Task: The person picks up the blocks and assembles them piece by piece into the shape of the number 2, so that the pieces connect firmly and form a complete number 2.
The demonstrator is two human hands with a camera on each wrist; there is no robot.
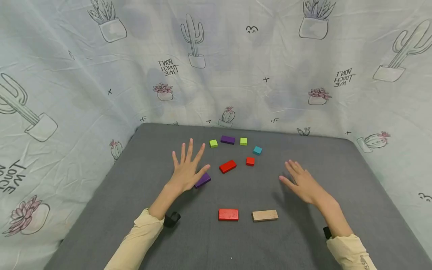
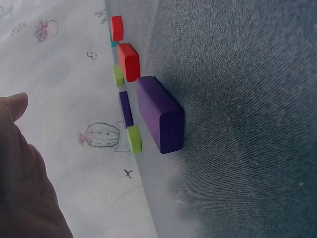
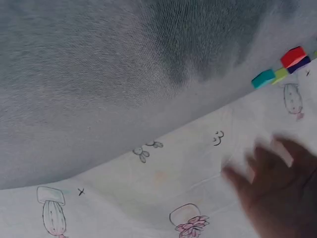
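Sleeves [image 1: 146,229] are bunched behind the wrist cams [image 1: 172,219], probably so views aren't blocked. Left hand [image 1: 185,175] is held splayed, empty, above the table [image 1: 199,245] near the closer purple block [image 1: 203,180]; right hand [image 1: 306,187] is held loose, nothing gripped.

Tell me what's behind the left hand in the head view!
A purple block pokes out from behind the left hand. The hand covers part of it; anything fully behind the hand can't be seen there.

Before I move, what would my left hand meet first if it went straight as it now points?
Probably the printed cloth behind the table; your left hand seems aimed left of the nearest lime block, but depth is unclear.
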